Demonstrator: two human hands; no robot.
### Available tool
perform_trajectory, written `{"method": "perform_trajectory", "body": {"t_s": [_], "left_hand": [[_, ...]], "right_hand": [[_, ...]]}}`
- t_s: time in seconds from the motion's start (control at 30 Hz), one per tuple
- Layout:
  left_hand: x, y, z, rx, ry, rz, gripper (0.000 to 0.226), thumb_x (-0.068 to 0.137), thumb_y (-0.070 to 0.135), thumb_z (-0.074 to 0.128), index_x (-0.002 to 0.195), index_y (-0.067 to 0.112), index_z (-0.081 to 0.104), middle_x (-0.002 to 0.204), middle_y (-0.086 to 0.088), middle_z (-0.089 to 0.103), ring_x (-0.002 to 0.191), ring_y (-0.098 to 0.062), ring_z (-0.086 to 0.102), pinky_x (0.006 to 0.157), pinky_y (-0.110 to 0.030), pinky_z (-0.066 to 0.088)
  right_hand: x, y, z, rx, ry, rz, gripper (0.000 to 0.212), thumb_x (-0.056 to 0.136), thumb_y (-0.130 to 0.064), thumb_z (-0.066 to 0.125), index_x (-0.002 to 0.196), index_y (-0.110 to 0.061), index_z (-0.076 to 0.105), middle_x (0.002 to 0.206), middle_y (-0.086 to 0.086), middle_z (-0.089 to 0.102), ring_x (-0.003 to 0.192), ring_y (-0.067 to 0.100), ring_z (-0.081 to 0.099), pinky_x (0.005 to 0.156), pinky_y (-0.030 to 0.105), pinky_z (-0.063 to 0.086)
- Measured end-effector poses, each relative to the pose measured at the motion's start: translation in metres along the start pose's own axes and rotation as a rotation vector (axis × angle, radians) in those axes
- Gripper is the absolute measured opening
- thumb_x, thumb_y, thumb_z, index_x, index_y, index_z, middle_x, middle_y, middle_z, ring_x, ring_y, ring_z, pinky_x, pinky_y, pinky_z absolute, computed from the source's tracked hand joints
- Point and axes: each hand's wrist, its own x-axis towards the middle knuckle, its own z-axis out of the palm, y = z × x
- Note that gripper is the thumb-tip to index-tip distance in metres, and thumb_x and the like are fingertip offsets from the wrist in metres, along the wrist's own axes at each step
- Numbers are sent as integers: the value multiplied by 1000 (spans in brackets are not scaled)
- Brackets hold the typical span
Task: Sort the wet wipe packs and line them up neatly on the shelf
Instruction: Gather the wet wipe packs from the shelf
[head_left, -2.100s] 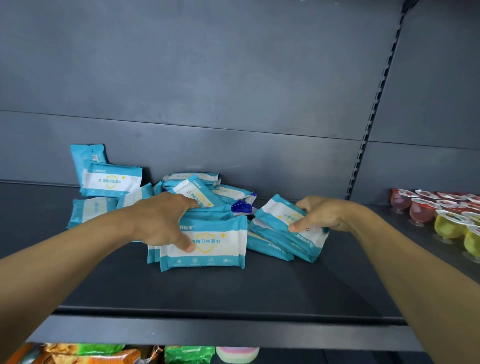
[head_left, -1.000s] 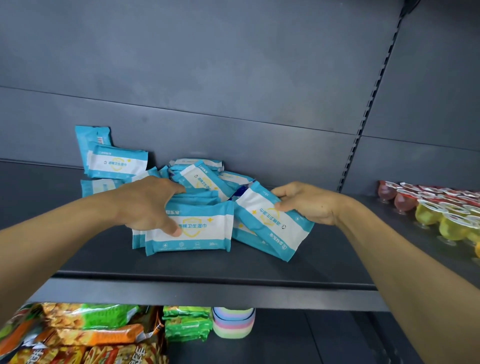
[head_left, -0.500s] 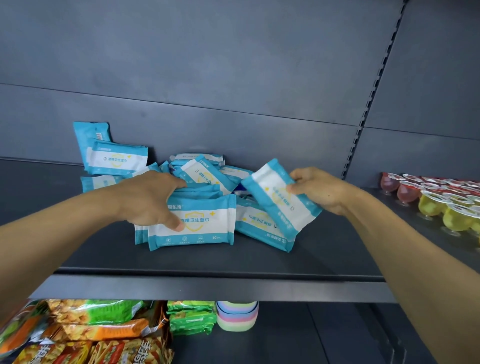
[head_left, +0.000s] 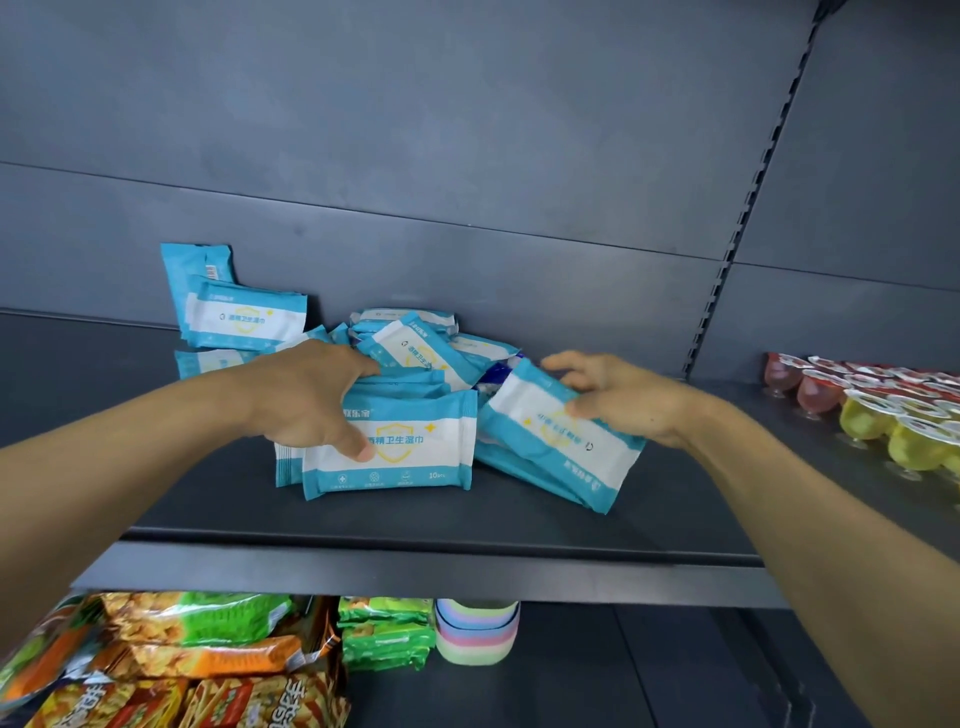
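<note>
Wet wipe packs (head_left: 415, 358): teal-and-white soft film pouches, heaped loosely at the middle of the shelf (head_left: 363, 525); a few more lean against the back panel at upper left.
Front pack (head_left: 395, 452): stands on its long edge facing forward, further packs stacked close behind it.
Left hand (head_left: 306, 395): draped over the top of the front stack; thumb pressed to the pack's printed face, fingers (head_left: 363, 366) curled over the packs behind, clamping the stack.
Tilted pack (head_left: 558, 434): lies at a slant, label upside down, resting on other packs at the right of the heap.
Right hand (head_left: 623, 397): holds the tilted pack at its upper right end, thumb on the face, fingers loosely bent behind the top edge.
Weight: judged light; one hand per pack suffices.
Stiffness: judged pliable; the damp filling gives and a pack sags if held by one corner.
Surface: glossy film, likely slippery pack against pack; stacks may slide apart.
Hold point: across the short width, mid-body, or along both long edges.
Fragility: low; avoid snagging any reseal flap.
</note>
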Motion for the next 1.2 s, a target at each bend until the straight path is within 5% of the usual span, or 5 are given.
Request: {"method": "perform_trajectory", "body": {"t_s": [0.1, 0.23, 0.47, 0.7, 1.2], "left_hand": [[-5, -3, -2, -12, 4, 9, 72, 72, 37, 80, 134, 23, 46, 112, 11, 52, 100, -12, 50, 92, -27, 43], [-7, -3, -3, 14, 19, 4, 73, 73, 37, 79, 135, 22, 44, 124, 7, 54, 111, -16, 51, 97, -33, 43], [-7, -5, -2, 28, 32, 29, 69, 73, 39, 78, 133, 25, 46, 112, 11, 51, 99, -12, 47, 92, -31, 43], [-3, -11, -1, 33, 18, 58, 57, 71, 40, 79, 119, 29, 51, 103, 14, 52, 97, -14, 51, 91, -36, 47], [0, -14, 0, 25, -2, 59, 65, 69, 43, 79, 125, 27, 50, 111, 12, 56, 101, -14, 54, 92, -34, 48]], "right_hand": [[10, -5, 13, -160, -39, 39, 51, 88, -9, 61, 135, -21, 45, 117, -3, 61, 101, 14, 62, 87, 30, 52], [15, -13, 18, -279, -100, 136, 87, 71, -26, 82, 143, -25, 33, 137, -5, 47, 117, 16, 52, 101, 35, 44], [2, -20, 5, -17, -10, 222, 31, 78, -8, 75, 106, -7, 61, 97, 11, 72, 85, 26, 69, 81, 43, 56], [-24, -4, -37, 483, 537, 280, 46, 78, -1, 69, 120, -8, 51, 95, 10, 69, 79, 23, 66, 68, 35, 53], [-31, -1, 30, 702, 463, 352, 32, 85, 10, 55, 109, -8, 48, 105, 18, 63, 77, 24, 66, 55, 37, 56]]}}
